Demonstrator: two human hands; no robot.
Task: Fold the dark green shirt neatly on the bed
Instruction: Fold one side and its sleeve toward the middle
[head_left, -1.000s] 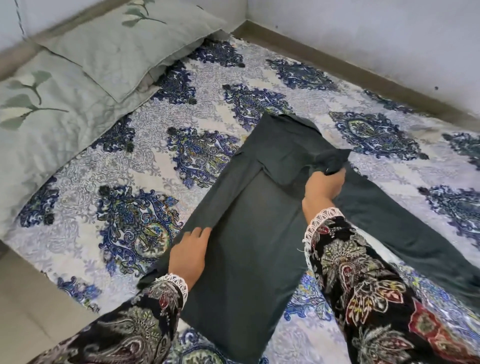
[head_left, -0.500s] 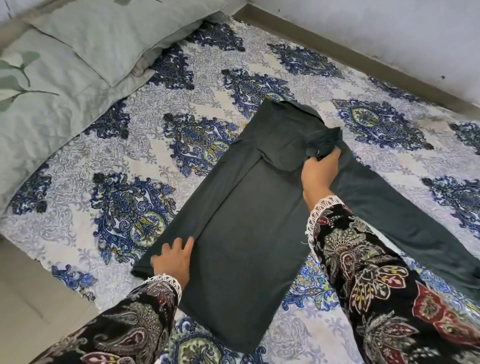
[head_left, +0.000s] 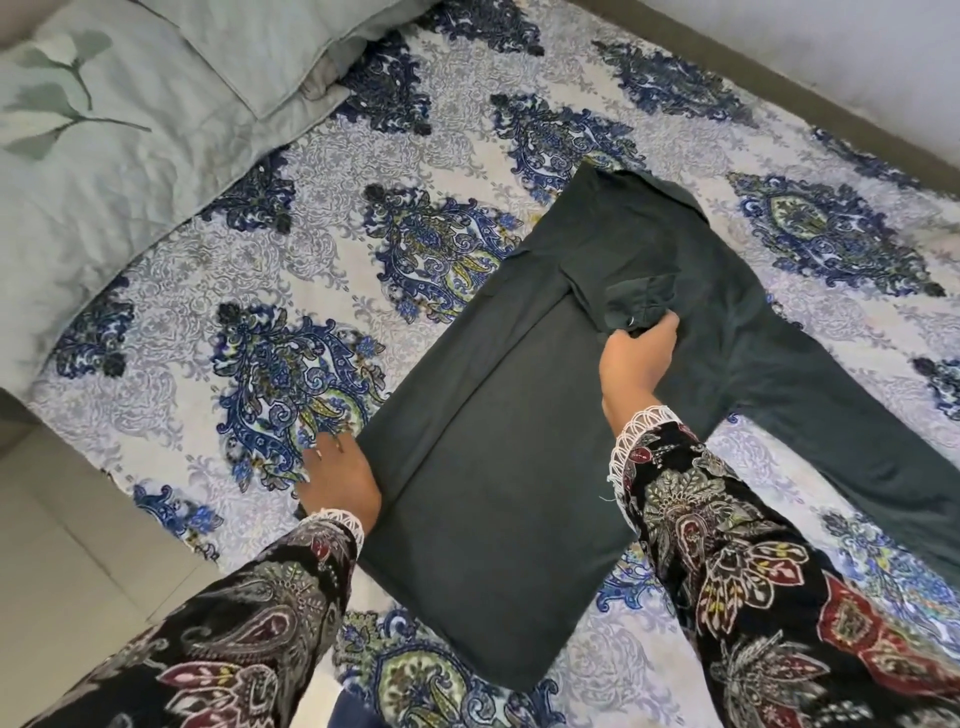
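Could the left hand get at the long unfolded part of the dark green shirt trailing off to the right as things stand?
Probably not easily: the left hand rests at the dark green shirt's left edge, and the right hand and its sleeve lie between it and that long trailing part.

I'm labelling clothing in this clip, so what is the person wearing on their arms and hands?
Both arms are in long black sleeves printed with paisley and floral shapes in red, grey-green, cream and yellow. Each cuff ends in a band of white looped lace at the wrist. The left hand and right hand are bare: no gloves show, and no rings or bracelets can be made out.
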